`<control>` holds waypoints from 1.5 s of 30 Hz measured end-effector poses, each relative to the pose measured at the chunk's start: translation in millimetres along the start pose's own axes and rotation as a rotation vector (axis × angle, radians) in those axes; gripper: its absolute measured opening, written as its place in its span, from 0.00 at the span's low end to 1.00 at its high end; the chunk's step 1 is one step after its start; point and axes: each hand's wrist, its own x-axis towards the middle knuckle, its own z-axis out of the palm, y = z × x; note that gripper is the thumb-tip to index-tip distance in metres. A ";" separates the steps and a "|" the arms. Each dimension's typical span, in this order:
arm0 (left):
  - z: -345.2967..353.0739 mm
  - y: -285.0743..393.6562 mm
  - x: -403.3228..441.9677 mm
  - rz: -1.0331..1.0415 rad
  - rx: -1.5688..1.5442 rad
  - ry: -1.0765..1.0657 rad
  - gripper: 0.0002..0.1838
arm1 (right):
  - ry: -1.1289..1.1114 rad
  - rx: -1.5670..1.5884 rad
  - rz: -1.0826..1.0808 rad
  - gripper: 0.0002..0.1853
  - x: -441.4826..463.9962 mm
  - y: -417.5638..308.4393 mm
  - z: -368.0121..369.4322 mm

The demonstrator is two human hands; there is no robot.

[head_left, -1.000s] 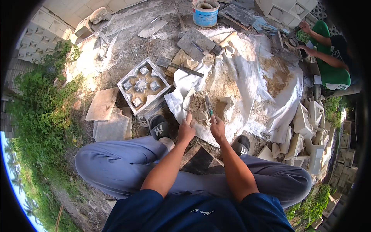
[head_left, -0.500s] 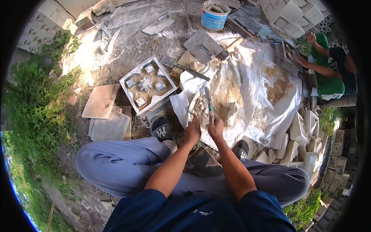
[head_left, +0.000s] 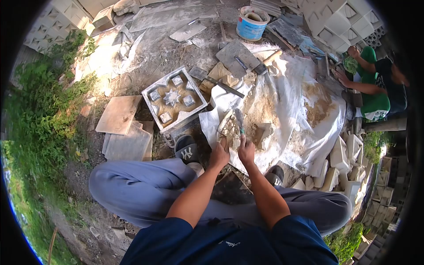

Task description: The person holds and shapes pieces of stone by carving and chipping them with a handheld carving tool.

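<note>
My right hand (head_left: 246, 151) is closed around the green handle of a trowel (head_left: 239, 118), its narrow blade pointing away from me. Close beside it, my left hand (head_left: 219, 155) is wrapped round the near end of a pale, flat-looking piece. Crumbly, sand-coloured mix (head_left: 230, 128) lies on that piece, next to the trowel blade; its exact kind is hard to make out. Both hands are over the near edge of a white sheet (head_left: 210, 121) strewn with sandy material. Left of them sits a square mould (head_left: 198, 106) with a star and several raised blocks inside.
Flat boards (head_left: 117, 115) lie at left. A dark bar (head_left: 225, 87) and a plate with a handle (head_left: 234, 55) lie beyond the mould. Farther back stands a blue-and-white bucket (head_left: 251, 28). Pale blocks (head_left: 340, 154) line the right side, where another person (head_left: 375, 88) sits.
The view has shifted slightly, so the ground things appear lower and to the right. Both hands keep their holds; the trowel blade stays beside the crumbly mix.
</note>
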 end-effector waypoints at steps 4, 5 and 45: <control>-5.1 15.1 -11.9 -0.019 -0.025 -0.002 0.24 | -0.076 -0.159 0.001 0.33 9.1 31.3 11.0; -8.4 20.7 -13.0 -0.010 -0.023 0.001 0.24 | -0.068 -0.154 -0.002 0.33 12.8 34.3 10.7; -4.8 15.2 -14.5 -0.015 -0.081 0.069 0.21 | -0.119 -0.199 0.072 0.33 2.5 16.4 -0.2</control>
